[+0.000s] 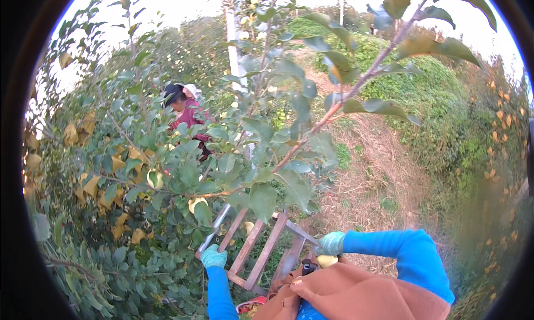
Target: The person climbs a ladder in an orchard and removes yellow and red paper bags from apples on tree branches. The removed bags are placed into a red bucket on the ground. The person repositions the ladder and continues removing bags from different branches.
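My left hand (214, 256), in a pale green knit glove, is closed around the left side of a ladder (254, 253) with a metal frame and brown wooden slats. Gloved the same way, my right hand (332, 243) grips the top end of the ladder's right metal rail. Just below it shows a pale yellow apple (326, 260); whether the hand touches it, I cannot tell. Brown cloth (354, 288) of my outer garment hangs over the near end of the ladder, beside a black buckle (309, 266).
A leafy apple branch (329, 111) slants across the view before me. Yellow apples (155, 179) hang at left. Among the trees is another person (190, 113). A pale post (232, 40) rises behind. Below sits a red-rimmed bucket (252, 302). Dry grass (367, 174) covers the path at right.
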A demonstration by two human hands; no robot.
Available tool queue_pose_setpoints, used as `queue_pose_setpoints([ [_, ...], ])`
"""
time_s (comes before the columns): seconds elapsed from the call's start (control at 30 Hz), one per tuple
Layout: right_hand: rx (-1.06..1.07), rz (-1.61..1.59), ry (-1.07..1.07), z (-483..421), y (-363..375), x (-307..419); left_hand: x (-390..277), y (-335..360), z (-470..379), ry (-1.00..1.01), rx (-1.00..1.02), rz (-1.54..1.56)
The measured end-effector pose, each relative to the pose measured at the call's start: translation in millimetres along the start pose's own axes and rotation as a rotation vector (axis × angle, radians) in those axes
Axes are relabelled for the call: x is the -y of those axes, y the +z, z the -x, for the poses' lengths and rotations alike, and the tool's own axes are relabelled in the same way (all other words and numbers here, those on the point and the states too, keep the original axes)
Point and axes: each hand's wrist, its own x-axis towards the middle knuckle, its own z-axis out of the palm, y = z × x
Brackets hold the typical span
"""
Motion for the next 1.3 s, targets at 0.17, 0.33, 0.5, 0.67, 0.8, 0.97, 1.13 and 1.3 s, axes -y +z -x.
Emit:
queue_pose_setpoints([
  [0.17, 0.377, -0.533, 0.143, -3.2, -1.8, -15.9, 1.5, 2.0, -0.6, 0.014, -0.014, 0.024],
  [0.33, 0.242, -0.083, 0.035, -7.5, 7.4, 17.3, 1.6, 0.6, -0.3, 0.044, -0.03, 0.074],
  [0.5, 0.169, 0.395, -0.061, -9.9, 7.8, 46.3, 1.5, -0.5, -1.3, 0.025, -0.017, 0.043],
  [0.67, 0.208, 0.634, -0.239, -17.3, 9.0, 35.6, 3.8, 0.9, -2.1, 0.025, -0.007, 0.049],
  [0.8, -0.089, 0.372, -0.077, -25.5, 2.1, 15.3, 6.8, 5.4, -3.9, 0.089, -0.077, 0.129],
  [0.97, -0.019, 0.438, -0.339, -10.8, -11.9, -12.0, 10.2, 10.0, -3.7, 0.168, -0.168, 0.056],
  [1.13, -0.028, 0.605, -0.099, 33.1, -7.8, 6.1, 5.0, 4.5, -4.2, 0.063, 0.021, 0.02],
  [1.3, -0.091, 0.279, -0.057, 69.6, -27.3, 27.6, -1.7, -1.1, -4.3, 0.025, 0.041, 0.025],
])
